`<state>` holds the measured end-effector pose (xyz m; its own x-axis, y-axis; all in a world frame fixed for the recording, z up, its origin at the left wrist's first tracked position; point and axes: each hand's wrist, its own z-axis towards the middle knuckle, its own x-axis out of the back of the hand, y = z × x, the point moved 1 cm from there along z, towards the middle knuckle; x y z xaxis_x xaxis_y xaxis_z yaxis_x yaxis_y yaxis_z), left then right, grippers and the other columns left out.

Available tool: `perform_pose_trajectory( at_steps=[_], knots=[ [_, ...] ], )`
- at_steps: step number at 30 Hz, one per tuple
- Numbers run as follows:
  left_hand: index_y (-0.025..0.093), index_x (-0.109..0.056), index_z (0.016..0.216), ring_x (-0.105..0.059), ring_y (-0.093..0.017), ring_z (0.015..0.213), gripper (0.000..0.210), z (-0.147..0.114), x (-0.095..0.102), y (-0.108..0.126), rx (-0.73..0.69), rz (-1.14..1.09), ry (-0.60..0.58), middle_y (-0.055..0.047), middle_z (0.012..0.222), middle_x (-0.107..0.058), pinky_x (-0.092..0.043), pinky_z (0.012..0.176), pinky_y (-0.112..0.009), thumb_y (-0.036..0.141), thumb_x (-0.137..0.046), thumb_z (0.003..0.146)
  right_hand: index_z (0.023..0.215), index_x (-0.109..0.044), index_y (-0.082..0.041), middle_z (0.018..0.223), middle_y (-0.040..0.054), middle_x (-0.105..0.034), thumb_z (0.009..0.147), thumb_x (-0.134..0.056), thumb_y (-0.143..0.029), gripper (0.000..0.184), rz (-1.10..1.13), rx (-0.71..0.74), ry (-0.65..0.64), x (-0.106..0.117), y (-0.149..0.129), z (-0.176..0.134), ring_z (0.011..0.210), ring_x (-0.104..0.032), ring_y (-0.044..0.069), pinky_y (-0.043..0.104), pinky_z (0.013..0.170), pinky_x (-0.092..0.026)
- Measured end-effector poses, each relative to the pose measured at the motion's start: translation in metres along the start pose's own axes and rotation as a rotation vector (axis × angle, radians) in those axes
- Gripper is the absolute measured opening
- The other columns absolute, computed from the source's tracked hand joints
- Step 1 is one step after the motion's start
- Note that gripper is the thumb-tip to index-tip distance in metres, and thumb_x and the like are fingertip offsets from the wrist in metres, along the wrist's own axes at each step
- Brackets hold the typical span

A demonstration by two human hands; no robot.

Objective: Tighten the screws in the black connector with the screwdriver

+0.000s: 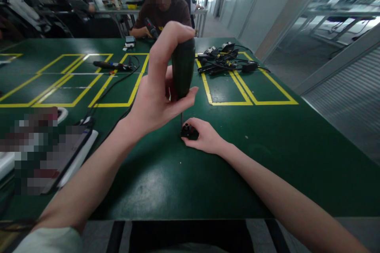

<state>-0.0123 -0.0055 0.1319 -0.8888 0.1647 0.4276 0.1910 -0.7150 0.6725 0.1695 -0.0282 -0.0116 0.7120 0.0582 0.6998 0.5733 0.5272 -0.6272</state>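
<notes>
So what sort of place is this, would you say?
Likely a shared workroom for bench work: yellow lines mark out boxes on the green table, a heap of black cables lies on it, and the left hand grips a dark-handled tool.

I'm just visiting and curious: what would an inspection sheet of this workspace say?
Surface: green table marked with yellow tape.
Job's things: dark screwdriver, upright, shaft pointing down at a small black part; tip contact unclear.
Clutter: another tool at far left; phone-like device nearer, partly pixelated.
Hands: left hand grips the screwdriver; right hand steadies the part.
Cables: tangled black pile beyond the hands, rightward.
Surroundings: person seated opposite; others behind.
</notes>
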Motion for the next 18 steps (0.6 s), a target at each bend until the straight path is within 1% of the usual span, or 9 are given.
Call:
perform_pose_trajectory(
  at_steps=[3,5,7,9,12,14,16,18],
  knots=[
    [0.032,-0.036,0.155,-0.068,-0.025,0.116,0.082,-0.001,0.0,-0.001,-0.02,0.006,-0.024,-0.01,0.151,-0.049,-0.062,0.086,-0.033,0.03,-0.078,0.085,0.097,-0.06,-0.02,0.091,0.0051,-0.067,0.085,-0.076,-0.035,0.025,-0.033,0.006,-0.004,0.0,-0.001,0.001,0.08,-0.064,0.021,0.033,0.073,-0.052],
    [0.031,-0.035,0.156,-0.065,-0.03,0.126,0.082,-0.002,0.0,-0.002,-0.016,-0.025,-0.022,-0.01,0.15,-0.049,-0.063,0.091,-0.037,0.031,-0.077,0.086,0.097,-0.06,-0.02,0.09,0.0052,-0.066,0.088,-0.075,-0.038,0.026,-0.055,0.018,-0.001,0.001,-0.002,0.001,0.08,-0.064,0.022,0.033,0.073,-0.051],
    [0.031,-0.035,0.155,-0.059,-0.033,0.137,0.081,-0.004,0.0,-0.001,-0.017,-0.061,-0.005,-0.01,0.149,-0.051,-0.063,0.097,-0.039,0.031,-0.077,0.086,0.098,-0.06,-0.021,0.092,0.0058,-0.067,0.09,-0.072,-0.037,0.022,-0.076,0.041,-0.001,0.001,-0.003,0.001,0.084,-0.064,0.023,0.035,0.075,-0.051],
    [0.032,-0.037,0.155,-0.053,-0.035,0.145,0.08,-0.004,0.0,0.002,-0.028,-0.076,0.003,-0.01,0.148,-0.052,-0.063,0.101,-0.041,0.031,-0.077,0.086,0.099,-0.059,-0.021,0.093,0.0066,-0.068,0.092,-0.07,-0.033,0.017,-0.098,0.073,-0.005,0.001,-0.004,0.001,0.088,-0.065,0.024,0.036,0.077,-0.051],
    [0.033,-0.038,0.155,-0.048,-0.035,0.149,0.078,-0.004,0.003,0.005,-0.042,-0.059,-0.018,-0.009,0.151,-0.051,-0.062,0.104,-0.042,0.031,-0.076,0.087,0.098,-0.059,-0.021,0.093,0.0076,-0.069,0.093,-0.069,-0.03,0.014,-0.125,0.107,-0.015,0.0,-0.005,0.001,0.09,-0.065,0.025,0.037,0.077,-0.052],
    [0.034,-0.039,0.154,-0.049,-0.035,0.149,0.077,-0.003,0.004,0.003,-0.071,-0.027,-0.026,-0.009,0.155,-0.048,-0.061,0.104,-0.04,0.03,-0.077,0.088,0.098,-0.059,-0.02,0.093,0.0081,-0.07,0.094,-0.068,-0.031,0.014,-0.134,0.116,-0.017,0.0,-0.006,0.001,0.09,-0.065,0.025,0.037,0.077,-0.052],
    [0.034,-0.038,0.155,-0.05,-0.034,0.147,0.076,-0.002,0.004,-0.002,-0.123,0.008,-0.018,-0.008,0.159,-0.044,-0.061,0.104,-0.036,0.031,-0.077,0.09,0.098,-0.06,-0.02,0.093,0.0085,-0.07,0.094,-0.069,-0.032,0.015,-0.141,0.123,-0.014,0.0,-0.006,0.001,0.09,-0.065,0.025,0.037,0.078,-0.053],
    [0.033,-0.031,0.158,-0.05,-0.033,0.146,0.078,0.0,0.002,-0.012,-0.188,0.033,-0.017,-0.007,0.164,-0.038,-0.061,0.105,-0.034,0.035,-0.074,0.093,0.099,-0.06,-0.019,0.094,0.0088,-0.07,0.095,-0.069,-0.033,0.017,-0.15,0.133,-0.009,0.0,-0.005,0.001,0.091,-0.065,0.025,0.037,0.079,-0.053]
  ],
)
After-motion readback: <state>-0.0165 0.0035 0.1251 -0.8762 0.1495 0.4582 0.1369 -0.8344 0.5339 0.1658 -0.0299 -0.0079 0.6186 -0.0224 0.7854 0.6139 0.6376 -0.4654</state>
